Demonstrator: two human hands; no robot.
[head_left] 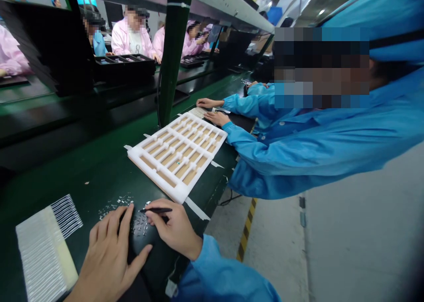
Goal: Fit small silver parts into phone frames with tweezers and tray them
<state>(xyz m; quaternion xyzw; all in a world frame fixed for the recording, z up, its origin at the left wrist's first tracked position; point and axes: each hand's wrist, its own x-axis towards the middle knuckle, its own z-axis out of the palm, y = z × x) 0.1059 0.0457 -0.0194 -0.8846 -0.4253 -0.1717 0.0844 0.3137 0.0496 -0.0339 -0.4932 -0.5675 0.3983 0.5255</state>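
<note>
My left hand (109, 249) lies palm down on the dark green bench, fingers stretched out and thumb apart, holding nothing. Its fingertips touch or nearly touch a scatter of small shiny metal pieces (141, 224). My right hand (177, 227) pinches a slim black tweezers-like tool (159, 210), its tip pointing left over the pieces. More tiny pieces (117, 202) lie beyond my left fingertips. To the left is a pale pad (39, 253) with rows of thin strips, and a patch of striped metal strips (66, 216) at its upper corner.
A white foam tray (182, 193) with long brown-bottomed slots sits ahead, tape strips (198, 208) around it. Beyond, a co-worker's hands (217, 118) rest on the bench. A green post (174, 50) rises behind the tray. Black trays (124, 68) and people in pink are across the line.
</note>
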